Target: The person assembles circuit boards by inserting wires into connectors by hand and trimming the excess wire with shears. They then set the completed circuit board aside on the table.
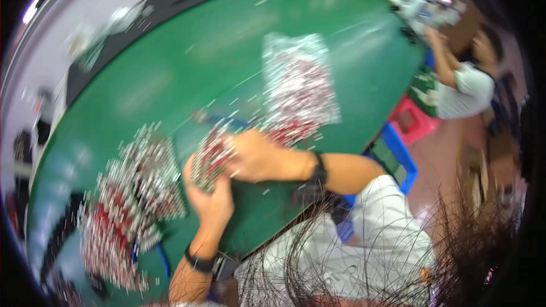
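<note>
Both my hands meet over a green table [187, 74]. My left hand [211, 199] grips a bundle of small red-and-silver parts [209, 156] from below. My right hand [259, 156] closes over the same bundle from the right. A loose heap of the same small parts [131, 199] lies to the left of my hands. A clear plastic bag of the same parts [298, 88] lies just beyond my right hand. The picture is blurred by motion, so single parts cannot be made out.
Another person in a pale shirt [466, 88] works at the table's far right edge. A blue crate [398, 159] and a pink stool [412, 119] stand on the floor to the right. Scattered parts dot the green surface.
</note>
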`<state>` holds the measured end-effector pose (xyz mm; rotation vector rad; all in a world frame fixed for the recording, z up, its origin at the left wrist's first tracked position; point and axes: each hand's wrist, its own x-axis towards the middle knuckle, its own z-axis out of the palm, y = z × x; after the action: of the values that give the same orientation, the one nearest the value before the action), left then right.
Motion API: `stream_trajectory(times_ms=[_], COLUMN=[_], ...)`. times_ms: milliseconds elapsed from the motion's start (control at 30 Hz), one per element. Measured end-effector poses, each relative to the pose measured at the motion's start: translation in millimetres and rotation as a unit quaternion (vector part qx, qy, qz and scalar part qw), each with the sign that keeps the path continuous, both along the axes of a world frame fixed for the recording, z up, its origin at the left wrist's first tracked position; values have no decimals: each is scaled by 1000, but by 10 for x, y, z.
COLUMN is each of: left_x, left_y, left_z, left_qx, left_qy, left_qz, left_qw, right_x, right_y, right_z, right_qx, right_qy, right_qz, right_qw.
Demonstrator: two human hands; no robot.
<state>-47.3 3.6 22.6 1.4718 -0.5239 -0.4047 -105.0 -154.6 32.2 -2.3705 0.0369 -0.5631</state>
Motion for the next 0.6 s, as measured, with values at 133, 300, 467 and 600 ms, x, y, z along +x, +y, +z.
stream_trajectory(times_ms=[133,300,467,600], left_x=[90,98,25,91], left_y=[97,-31,-7,55], left_z=[-413,-299,-89,-156], left_qx=[-65,-58,-35,-49], left_qy=[63,60,116,168], left_qz=[57,4,-12,10], left_qw=[994,997,993,985], right_x=[48,-27,-22,14], right_y=[110,96,68,54], right_z=[-37,-21,-15,-11], right_qx=[19,-33,-48,-39], right_qy=[-77,-89,-86,-60], right_qz=[3,-36,-43,-16], right_qw=[997,995,994,997])
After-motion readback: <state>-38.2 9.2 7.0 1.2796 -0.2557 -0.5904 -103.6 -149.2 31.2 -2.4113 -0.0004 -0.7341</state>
